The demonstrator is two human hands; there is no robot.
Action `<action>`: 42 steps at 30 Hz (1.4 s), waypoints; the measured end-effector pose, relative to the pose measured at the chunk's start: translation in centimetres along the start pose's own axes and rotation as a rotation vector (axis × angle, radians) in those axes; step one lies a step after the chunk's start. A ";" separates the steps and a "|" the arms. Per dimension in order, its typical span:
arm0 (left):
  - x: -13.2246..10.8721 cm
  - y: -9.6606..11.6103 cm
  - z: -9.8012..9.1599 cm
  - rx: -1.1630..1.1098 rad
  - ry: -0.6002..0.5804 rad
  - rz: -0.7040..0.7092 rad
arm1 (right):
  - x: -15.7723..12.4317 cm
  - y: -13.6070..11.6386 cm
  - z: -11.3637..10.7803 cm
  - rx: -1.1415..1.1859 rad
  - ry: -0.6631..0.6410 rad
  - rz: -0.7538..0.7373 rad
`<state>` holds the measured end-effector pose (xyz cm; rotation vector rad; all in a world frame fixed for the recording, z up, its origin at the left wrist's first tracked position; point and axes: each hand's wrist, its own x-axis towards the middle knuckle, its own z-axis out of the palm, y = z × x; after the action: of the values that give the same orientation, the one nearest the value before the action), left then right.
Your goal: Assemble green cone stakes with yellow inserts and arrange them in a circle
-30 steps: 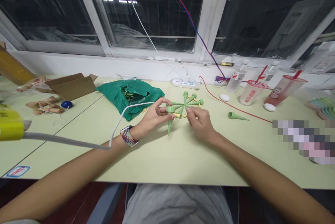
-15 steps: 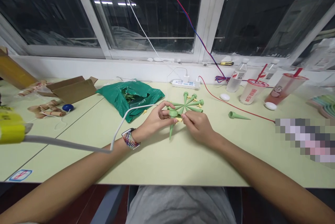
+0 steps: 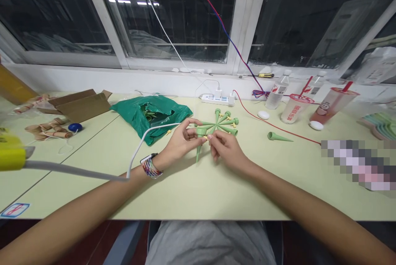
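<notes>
My left hand (image 3: pixel 185 136) is closed around the capped top of a green plastic plant watering spike (image 3: pixel 199 133), whose tapered point hangs downward. Against its side, the fingertips of my right hand (image 3: pixel 225 146) pinch a small yellow valve (image 3: pixel 205 137), mostly covered by the fingers. Just behind both hands, several more green spikes (image 3: pixel 217 124) lie on the table in a star shape, tips together, some with yellow valves on them. One loose green spike (image 3: pixel 279 136) without a cap lies off to the right.
A torn green plastic bag (image 3: pixel 154 114) lies left of my hands, with a cardboard box (image 3: pixel 82 108) and wooden pieces (image 3: pixel 51 128) farther left. Drink cups (image 3: pixel 296 109), bottles (image 3: pixel 278 89) and a power strip (image 3: pixel 216 99) stand at the back. A white cable (image 3: pixel 133 162) crosses my left forearm.
Both hands have shifted slightly left with the spike. My right fingers have turned and now pinch the yellow valve at the spike's side. The view has shifted a little.
</notes>
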<state>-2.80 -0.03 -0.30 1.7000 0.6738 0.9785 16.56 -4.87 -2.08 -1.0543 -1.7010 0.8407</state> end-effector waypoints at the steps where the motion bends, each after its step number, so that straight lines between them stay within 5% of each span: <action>1: -0.1 0.1 0.0 0.049 0.038 0.054 | 0.0 -0.1 0.4 0.147 -0.036 0.115; 3: -0.2 0.4 0.0 0.130 0.088 0.146 | -0.1 -0.2 0.9 0.310 -0.093 0.237; 5: -0.2 0.8 -0.2 0.127 0.074 0.127 | -0.3 -0.1 0.9 0.237 -0.087 0.178; 11: -0.2 1.5 -0.2 -0.326 -0.142 -0.388 | -0.1 0.1 -1.1 -0.706 0.056 -0.536; 15: -0.4 1.2 0.2 -0.520 -0.171 -0.485 | 0.2 0.0 -1.5 -0.859 0.066 -0.679; 19: -0.6 1.5 0.8 -0.345 -0.076 -0.291 | -0.1 0.2 -0.7 -0.634 0.105 -0.525; 22: -1.0 1.5 1.4 -0.088 0.031 -0.095 | -0.3 0.3 0.7 -0.205 0.123 -0.224; 26: -1.8 1.2 1.6 0.343 0.180 0.252 | -0.1 -0.2 2.1 0.471 -0.026 0.249; 29: -2.0 1.3 1.3 0.464 0.169 0.334 | 0.1 -0.5 1.9 0.559 -0.132 0.341; 36: -0.8 2.2 0.2 -0.115 -0.082 -0.177 | -0.2 0.4 -0.1 -0.530 0.069 -0.412; 39: -0.8 2.2 0.2 -0.312 -0.102 -0.290 | -0.1 0.7 -0.3 -0.647 0.097 -0.538; 42: -0.9 1.9 0.7 -0.433 -0.087 -0.328 | -0.2 0.5 -0.1 -0.552 0.111 -0.494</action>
<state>-2.72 -1.69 1.19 1.2000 0.6072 0.7474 16.78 -4.81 -2.54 -0.9367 -2.0275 -0.0098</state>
